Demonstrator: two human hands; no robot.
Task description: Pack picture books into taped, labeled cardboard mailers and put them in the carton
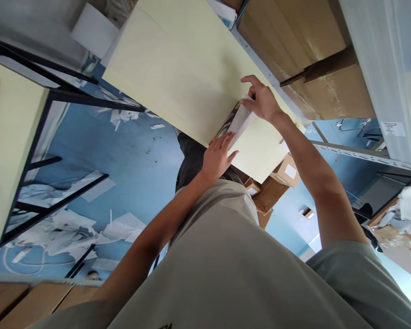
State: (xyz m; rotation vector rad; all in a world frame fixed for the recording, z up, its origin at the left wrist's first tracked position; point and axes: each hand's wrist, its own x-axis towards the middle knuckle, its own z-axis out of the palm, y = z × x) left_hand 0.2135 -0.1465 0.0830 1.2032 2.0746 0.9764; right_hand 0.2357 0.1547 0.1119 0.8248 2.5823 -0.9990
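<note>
A slim box stands on the cream tabletop, with a plain white face toward me and a dark printed face on its left side. My left hand holds the box at its near end, fingers laid over the edge and thumb apart on the white side. At the far end, my right hand grips the box's corner between thumb and curled fingers, while one finger sticks out above the tabletop. The underside of the box is hidden.
Large cardboard boxes sit on a metal shelf right of the tabletop. Smaller cartons lie below its near corner. Scattered paper covers part of the blue floor at left, beside a black-framed table.
</note>
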